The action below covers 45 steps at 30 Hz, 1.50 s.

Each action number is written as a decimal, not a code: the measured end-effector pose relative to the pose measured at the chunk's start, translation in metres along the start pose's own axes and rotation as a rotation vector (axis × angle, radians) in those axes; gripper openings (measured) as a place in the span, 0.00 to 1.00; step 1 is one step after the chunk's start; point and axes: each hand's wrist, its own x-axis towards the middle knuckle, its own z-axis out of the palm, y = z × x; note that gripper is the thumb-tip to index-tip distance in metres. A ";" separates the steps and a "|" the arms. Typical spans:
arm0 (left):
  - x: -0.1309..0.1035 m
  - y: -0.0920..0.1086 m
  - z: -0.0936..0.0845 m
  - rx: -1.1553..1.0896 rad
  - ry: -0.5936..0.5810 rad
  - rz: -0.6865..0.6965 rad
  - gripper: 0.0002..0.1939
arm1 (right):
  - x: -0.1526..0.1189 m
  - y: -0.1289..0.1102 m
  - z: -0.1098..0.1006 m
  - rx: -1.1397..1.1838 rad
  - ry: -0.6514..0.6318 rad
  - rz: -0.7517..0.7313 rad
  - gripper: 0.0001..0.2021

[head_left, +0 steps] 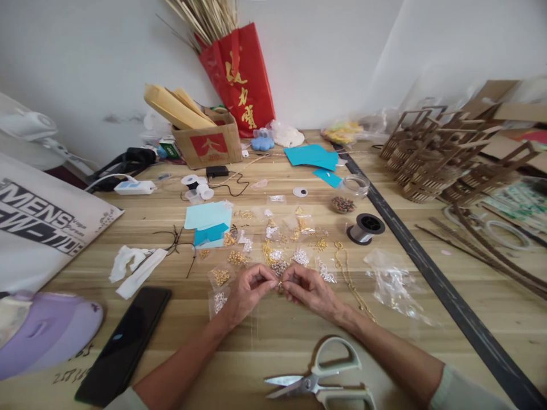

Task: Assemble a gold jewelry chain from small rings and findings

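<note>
Both hands meet over the middle of the wooden table [239, 364], fingertips nearly touching. My left hand [253, 290] is pinched, thumb against forefinger. My right hand [308, 289] is closed in a similar pinch, with a tiny gold-coloured bit between the two hands; what each holds is too small to make out. Just beyond the fingertips lie small piles of dark and silver beads [300, 257] and gold beads [236, 258] on clear bags. A gold chain [348, 277] lies right of my right hand. Scissors [318, 378] with pale handles lie nearer, blades partly apart.
A black phone [125, 344] lies at the left, near white strips [141, 270]. Beyond are blue cards [209, 219], a wire spool [365, 229], a bead jar [343, 204] and a cardboard box [209, 142]. Woven baskets [427, 165] stand at the right.
</note>
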 end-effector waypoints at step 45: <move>-0.002 -0.007 -0.003 0.208 0.062 0.070 0.06 | -0.002 -0.002 -0.001 -0.332 0.064 -0.184 0.08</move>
